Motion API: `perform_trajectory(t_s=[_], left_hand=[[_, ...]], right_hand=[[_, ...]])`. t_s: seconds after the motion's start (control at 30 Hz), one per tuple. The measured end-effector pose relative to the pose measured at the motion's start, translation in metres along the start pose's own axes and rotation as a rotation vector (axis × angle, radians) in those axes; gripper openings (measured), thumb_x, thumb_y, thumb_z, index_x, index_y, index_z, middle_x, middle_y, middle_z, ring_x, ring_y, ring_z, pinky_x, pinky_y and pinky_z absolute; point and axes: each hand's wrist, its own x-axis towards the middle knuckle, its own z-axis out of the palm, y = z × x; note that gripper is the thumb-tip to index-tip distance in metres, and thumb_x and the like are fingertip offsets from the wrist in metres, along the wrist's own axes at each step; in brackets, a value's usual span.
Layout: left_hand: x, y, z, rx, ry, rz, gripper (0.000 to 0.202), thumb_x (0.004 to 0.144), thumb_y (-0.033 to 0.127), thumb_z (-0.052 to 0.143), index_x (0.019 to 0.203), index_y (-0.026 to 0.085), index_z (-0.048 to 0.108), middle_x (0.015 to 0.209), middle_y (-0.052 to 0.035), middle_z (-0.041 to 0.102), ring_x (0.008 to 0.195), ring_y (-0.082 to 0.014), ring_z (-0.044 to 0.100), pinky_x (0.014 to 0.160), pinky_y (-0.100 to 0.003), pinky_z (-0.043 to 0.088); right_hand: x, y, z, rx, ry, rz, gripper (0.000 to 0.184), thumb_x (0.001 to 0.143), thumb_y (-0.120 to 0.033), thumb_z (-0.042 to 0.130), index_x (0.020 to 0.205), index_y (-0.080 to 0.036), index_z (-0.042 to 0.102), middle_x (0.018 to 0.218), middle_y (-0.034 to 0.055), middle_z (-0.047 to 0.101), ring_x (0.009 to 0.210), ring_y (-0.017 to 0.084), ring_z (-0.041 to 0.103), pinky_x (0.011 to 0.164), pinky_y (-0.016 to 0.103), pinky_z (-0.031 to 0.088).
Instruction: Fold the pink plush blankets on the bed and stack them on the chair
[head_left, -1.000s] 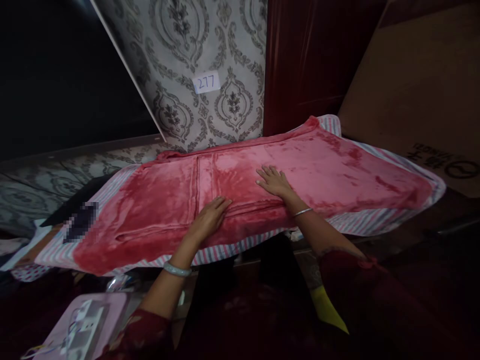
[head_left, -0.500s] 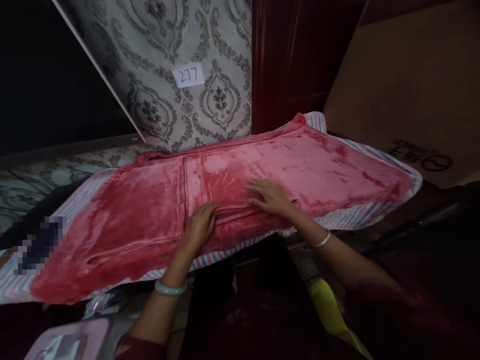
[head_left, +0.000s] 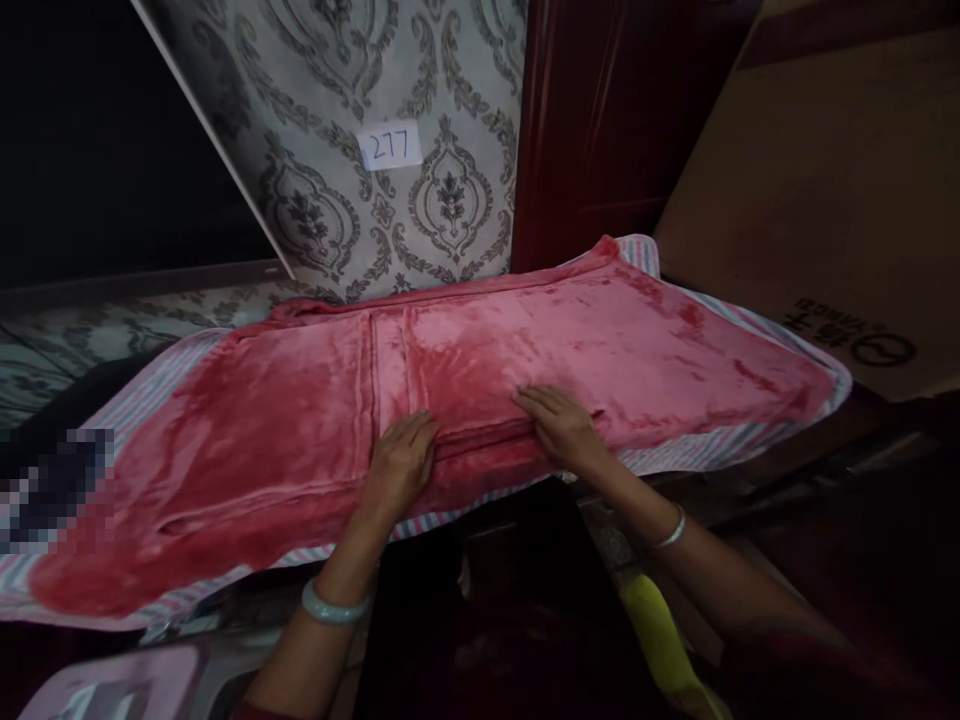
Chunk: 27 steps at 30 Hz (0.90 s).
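The red-pink fleece blanket (head_left: 247, 440) lay flat on a striped cloth (head_left: 739, 450), under the patterned wallpaper (head_left: 450, 130). The left hand (head_left: 401, 465) rested on a fold of the blanket, with fingers (head_left: 420, 425) pressed together. Just beside it, the right hand (head_left: 562, 428) lay on this fold, fingers (head_left: 536, 400) also together, not pinching.

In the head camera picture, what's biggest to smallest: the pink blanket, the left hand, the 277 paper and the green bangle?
1. Pink fleece blanket
2. Left hand
3. Paper tag with 277 and pale green bangle: they look about the same, and the bangle is nearer the camera, so I can't rank them.
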Motion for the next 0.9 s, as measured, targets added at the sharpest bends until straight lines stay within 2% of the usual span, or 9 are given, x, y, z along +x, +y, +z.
perform_trajectory(t_s=[0.1, 0.27, 0.4, 0.53, 0.63, 0.7, 0.8, 0.9], left_hand=[[-0.008, 0.002, 0.004, 0.003, 0.019, 0.02, 0.028, 0.093, 0.012, 0.048, 0.113, 0.015, 0.067, 0.115, -0.0124, 0.073, 0.115, -0.0233, 0.066, 0.096, -0.039, 0.055], [-0.01, 0.008, 0.0, -0.03, 0.082, 0.008, 0.038, 0.092, 0.009, 0.048, 0.125, 0.017, 0.063, 0.12, -0.0115, 0.072, 0.12, -0.022, 0.063, 0.102, -0.039, 0.052], [-0.015, 0.016, 0.002, -0.001, 0.018, -0.064, 0.036, 0.092, 0.009, 0.046, 0.12, 0.019, 0.066, 0.119, -0.0122, 0.072, 0.119, -0.0243, 0.065, 0.098, -0.043, 0.055], [-0.024, 0.02, 0.009, 0.042, -0.009, -0.106, 0.038, 0.091, 0.007, 0.044, 0.119, 0.019, 0.067, 0.121, -0.0131, 0.071, 0.12, -0.0252, 0.064, 0.097, -0.045, 0.056], [-0.027, 0.02, 0.014, 0.041, 0.036, -0.102, 0.041, 0.089, 0.005, 0.044, 0.121, 0.019, 0.065, 0.123, -0.0134, 0.07, 0.121, -0.0248, 0.063, 0.099, -0.045, 0.056], [-0.028, 0.021, 0.016, 0.025, 0.062, -0.11, 0.041, 0.089, 0.004, 0.044, 0.122, 0.019, 0.064, 0.123, -0.0137, 0.07, 0.122, -0.0248, 0.062, 0.1, -0.045, 0.055], [-0.027, 0.026, 0.012, -0.002, 0.052, -0.141, 0.042, 0.089, 0.005, 0.045, 0.124, 0.019, 0.063, 0.126, -0.0135, 0.069, 0.123, -0.0247, 0.062, 0.101, -0.046, 0.055], [-0.023, 0.031, -0.006, -0.079, 0.031, -0.197, 0.039, 0.091, 0.013, 0.05, 0.128, 0.021, 0.06, 0.129, -0.0124, 0.067, 0.122, -0.0246, 0.062, 0.101, -0.047, 0.056]], right_hand=[[-0.008, 0.003, 0.001, 0.014, 0.002, -0.032, 0.05, 0.09, -0.008, 0.045, 0.134, -0.024, 0.063, 0.13, 0.0086, 0.067, 0.125, 0.023, 0.059, 0.105, 0.049, 0.049], [-0.008, 0.005, -0.001, 0.08, 0.009, -0.027, 0.046, 0.094, -0.011, 0.041, 0.133, -0.023, 0.064, 0.131, 0.0086, 0.067, 0.126, 0.022, 0.059, 0.106, 0.048, 0.049], [-0.011, 0.001, -0.003, 0.109, -0.056, 0.038, 0.046, 0.095, -0.014, 0.039, 0.132, -0.026, 0.065, 0.133, 0.0072, 0.066, 0.13, 0.023, 0.056, 0.109, 0.052, 0.045], [-0.01, -0.006, -0.011, 0.137, -0.097, 0.052, 0.04, 0.095, -0.023, 0.046, 0.129, -0.025, 0.067, 0.132, 0.0084, 0.066, 0.129, 0.026, 0.057, 0.109, 0.053, 0.044], [0.015, -0.014, -0.02, 0.143, -0.11, 0.078, 0.037, 0.098, -0.034, 0.045, 0.123, -0.023, 0.07, 0.124, 0.01, 0.07, 0.12, 0.026, 0.062, 0.106, 0.05, 0.047], [0.045, -0.023, -0.02, 0.12, -0.146, 0.064, 0.043, 0.1, -0.038, 0.042, 0.13, -0.02, 0.066, 0.129, 0.0118, 0.068, 0.125, 0.027, 0.059, 0.109, 0.05, 0.043], [0.09, -0.039, -0.006, 0.075, -0.247, 0.005, 0.055, 0.1, -0.044, 0.044, 0.149, -0.018, 0.048, 0.153, 0.0135, 0.047, 0.144, 0.031, 0.038, 0.118, 0.054, 0.03], [0.114, -0.053, 0.021, 0.062, -0.405, -0.036, 0.065, 0.098, -0.052, 0.048, 0.155, -0.023, 0.037, 0.162, 0.0129, 0.029, 0.151, 0.033, 0.022, 0.119, 0.059, 0.021]])
